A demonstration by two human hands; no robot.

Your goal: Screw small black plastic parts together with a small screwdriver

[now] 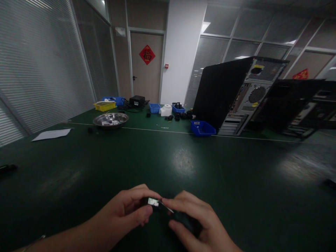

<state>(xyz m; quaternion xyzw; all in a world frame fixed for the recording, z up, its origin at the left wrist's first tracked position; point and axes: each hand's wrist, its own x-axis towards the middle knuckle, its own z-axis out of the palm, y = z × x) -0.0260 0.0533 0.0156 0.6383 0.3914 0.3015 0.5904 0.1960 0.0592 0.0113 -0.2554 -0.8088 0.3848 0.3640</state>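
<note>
Now — small black part | pinched between both hands' fingers

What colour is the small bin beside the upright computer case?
Blue. The small bin sits by the computer case; head view shows it.

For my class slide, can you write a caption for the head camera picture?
Two hands, left and right, hold a small black part above a green table.

both hands on small black part
</note>
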